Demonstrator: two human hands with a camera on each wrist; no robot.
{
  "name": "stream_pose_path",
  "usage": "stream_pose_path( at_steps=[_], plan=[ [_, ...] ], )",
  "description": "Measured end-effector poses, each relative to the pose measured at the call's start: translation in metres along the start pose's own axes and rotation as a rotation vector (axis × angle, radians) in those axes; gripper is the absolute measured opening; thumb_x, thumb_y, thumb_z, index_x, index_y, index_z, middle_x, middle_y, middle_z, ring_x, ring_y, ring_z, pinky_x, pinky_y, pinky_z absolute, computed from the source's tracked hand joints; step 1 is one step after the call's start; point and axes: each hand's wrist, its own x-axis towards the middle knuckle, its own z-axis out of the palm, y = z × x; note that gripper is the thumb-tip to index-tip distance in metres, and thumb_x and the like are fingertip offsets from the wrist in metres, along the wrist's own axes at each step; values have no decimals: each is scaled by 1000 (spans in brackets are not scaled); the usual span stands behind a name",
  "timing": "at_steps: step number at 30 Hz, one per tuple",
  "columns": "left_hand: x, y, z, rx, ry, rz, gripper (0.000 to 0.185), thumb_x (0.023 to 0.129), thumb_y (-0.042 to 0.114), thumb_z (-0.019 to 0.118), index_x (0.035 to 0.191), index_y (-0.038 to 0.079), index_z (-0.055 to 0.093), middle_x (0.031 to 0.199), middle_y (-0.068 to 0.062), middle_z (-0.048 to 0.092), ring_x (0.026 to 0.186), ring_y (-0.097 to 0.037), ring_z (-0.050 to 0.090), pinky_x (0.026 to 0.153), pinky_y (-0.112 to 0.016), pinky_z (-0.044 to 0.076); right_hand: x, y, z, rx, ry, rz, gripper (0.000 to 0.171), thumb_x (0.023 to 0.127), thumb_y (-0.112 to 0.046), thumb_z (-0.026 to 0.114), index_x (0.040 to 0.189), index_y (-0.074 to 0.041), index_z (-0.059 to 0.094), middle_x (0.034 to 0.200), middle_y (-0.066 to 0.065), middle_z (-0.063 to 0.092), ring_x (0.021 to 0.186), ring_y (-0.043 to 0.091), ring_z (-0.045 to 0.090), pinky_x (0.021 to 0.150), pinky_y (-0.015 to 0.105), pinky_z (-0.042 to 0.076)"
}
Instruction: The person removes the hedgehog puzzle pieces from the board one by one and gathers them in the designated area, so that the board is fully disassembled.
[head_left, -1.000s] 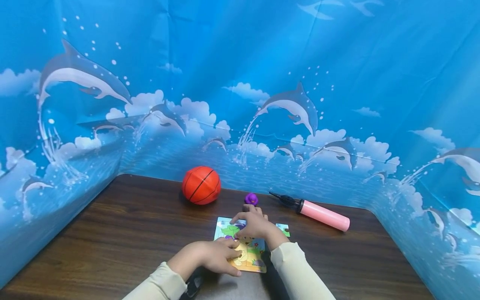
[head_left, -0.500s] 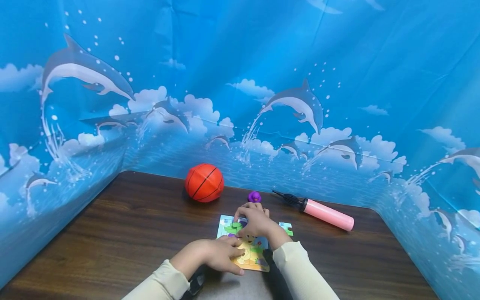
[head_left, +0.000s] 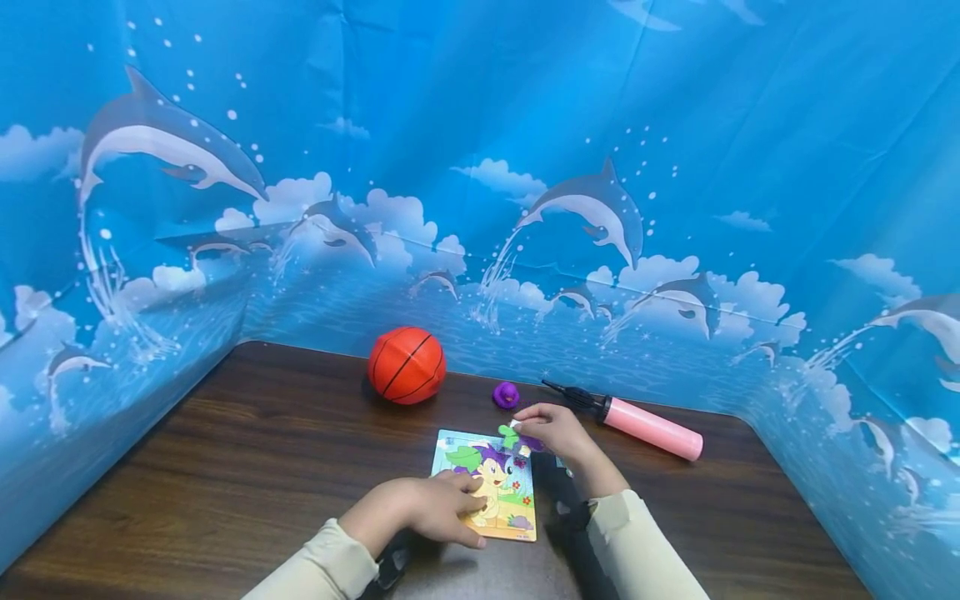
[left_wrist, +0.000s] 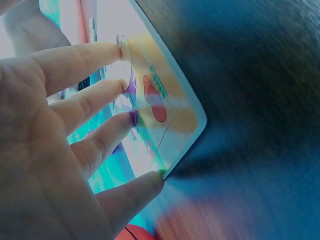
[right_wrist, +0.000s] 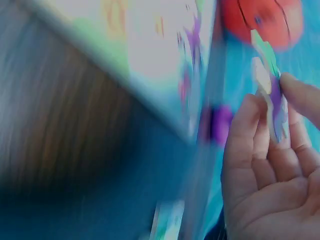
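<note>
A cartoon jigsaw puzzle (head_left: pixel 517 500) lies in its flat tray on the table, showing a purple-haired animal, flowers and grass. My left hand (head_left: pixel 427 508) rests on its lower left part, and in the left wrist view the spread fingertips (left_wrist: pixel 155 185) touch the puzzle near a corner. My right hand (head_left: pixel 558 435) pinches a green and purple puzzle piece (right_wrist: pixel 275 95) between thumb and fingers, held above the tray's far right corner. Seen edge-on in the right wrist view, the piece is thin with a pale back.
Another loose puzzle piece (right_wrist: pixel 169 220) lies right of the tray, mostly hidden by my right hand in the head view. Behind stand a red ball (head_left: pixel 407 365), a small purple toy (head_left: pixel 506 395) and a pink hand pump (head_left: pixel 652 427). A dolphin-printed curtain (head_left: pixel 480 208) surrounds the table.
My right hand has moved from over the puzzle to the right, and now holds a green and purple piece raised above it. My left hand stays in place.
</note>
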Motion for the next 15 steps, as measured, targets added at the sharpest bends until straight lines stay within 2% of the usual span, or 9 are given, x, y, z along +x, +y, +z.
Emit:
stream_pose_path(
  at_steps=[3,6,8,11,15],
  plan=[
    [0,1,0,-8,6,-13,61,79,54,56,130,20,50,141,-1,34,131,-24,26,103,-45,26,-6,16,-29,5,91,95,19,84,-18,63,97,-5,68,88,6,64,76,18,57,66,32,50],
    [-1,1,0,-14,10,-22,61,79,54,56,130,21,50,141,-1,33,131,-24,25,103,-45,26,-14,31,-57,-65,148,117,20,86,-15,59,99,-2,67,92,8,64,79,17,55,68,31,48],
    [-1,1,-1,-18,8,-22,61,79,55,56,130,21,50,141,-1,33,131,-24,25,103,-46,26,-19,40,-72,-118,180,118,19,87,-11,56,99,1,66,90,9,64,73,15,53,64,29,47],
    [-1,2,-1,-23,1,-17,61,79,55,56,130,21,50,141,-2,33,130,-23,26,102,-46,27,-27,51,-89,-194,221,148,18,87,-7,55,97,2,67,80,6,61,59,12,47,55,26,40],
    [0,3,-1,-23,-4,-15,61,79,54,56,130,21,50,141,-2,34,129,-23,26,102,-45,28,-35,59,-98,-263,234,177,17,86,-6,55,93,2,68,72,4,58,56,14,43,52,25,37]
  ],
)
